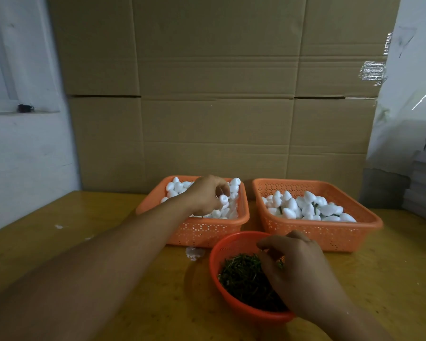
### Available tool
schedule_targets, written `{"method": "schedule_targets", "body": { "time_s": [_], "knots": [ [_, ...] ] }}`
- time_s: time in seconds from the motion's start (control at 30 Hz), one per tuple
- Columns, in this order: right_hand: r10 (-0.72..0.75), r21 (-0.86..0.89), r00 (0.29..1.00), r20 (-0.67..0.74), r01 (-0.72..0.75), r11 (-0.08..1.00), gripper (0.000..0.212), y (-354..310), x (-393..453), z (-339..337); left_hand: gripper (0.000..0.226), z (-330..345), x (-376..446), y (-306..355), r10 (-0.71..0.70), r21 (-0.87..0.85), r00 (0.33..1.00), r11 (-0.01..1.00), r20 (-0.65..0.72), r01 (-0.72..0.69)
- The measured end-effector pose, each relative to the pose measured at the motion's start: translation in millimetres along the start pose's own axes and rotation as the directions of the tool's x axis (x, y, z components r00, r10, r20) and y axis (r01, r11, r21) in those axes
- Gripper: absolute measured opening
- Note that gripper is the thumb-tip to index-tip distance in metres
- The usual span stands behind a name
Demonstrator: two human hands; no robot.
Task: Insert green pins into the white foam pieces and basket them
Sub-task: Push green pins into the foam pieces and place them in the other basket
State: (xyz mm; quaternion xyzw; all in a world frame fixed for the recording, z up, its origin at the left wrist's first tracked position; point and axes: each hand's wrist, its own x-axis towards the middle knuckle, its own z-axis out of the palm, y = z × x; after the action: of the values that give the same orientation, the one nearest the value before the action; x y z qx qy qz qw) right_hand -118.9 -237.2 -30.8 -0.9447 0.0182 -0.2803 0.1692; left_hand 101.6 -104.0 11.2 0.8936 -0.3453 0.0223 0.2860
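— Where are we?
— Fetching parts. Our left hand [204, 195] pinches a white foam piece [223, 199] in the left basket [194, 228] at the counter's [84, 230] far edge; our right hand [298, 269] digs curled fingers into the green pins [241, 274] in the round bowl [228, 242].
— Holding a pin?
— We can't tell. Next: bring both together, push in.

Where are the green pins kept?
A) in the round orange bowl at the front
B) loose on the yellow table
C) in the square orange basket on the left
A: the heap of thin green pins fills the round orange plastic bowl at the front, where the right hand reaches in.
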Motion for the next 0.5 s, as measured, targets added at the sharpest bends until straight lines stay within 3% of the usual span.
{"method": "schedule_targets", "body": {
  "time_s": [0.23, 0.5],
  "knots": [
    [0.018, -0.013, 0.997, 0.069, -0.017, 1.000, 0.033, 0.7, -0.7, 1.6, 0.016, 4.8, -44.2, 20.7, 0.147, -0.163, 0.963, 0.969, -0.227, -0.186],
    [0.073, -0.075, 0.986, 0.153, -0.062, 0.995, 0.037, 3.0, -0.2, 1.6, 0.019, 23.5, -96.2, 41.6, 0.227, -0.279, 0.935, 0.912, -0.271, -0.302]
  ]
}}
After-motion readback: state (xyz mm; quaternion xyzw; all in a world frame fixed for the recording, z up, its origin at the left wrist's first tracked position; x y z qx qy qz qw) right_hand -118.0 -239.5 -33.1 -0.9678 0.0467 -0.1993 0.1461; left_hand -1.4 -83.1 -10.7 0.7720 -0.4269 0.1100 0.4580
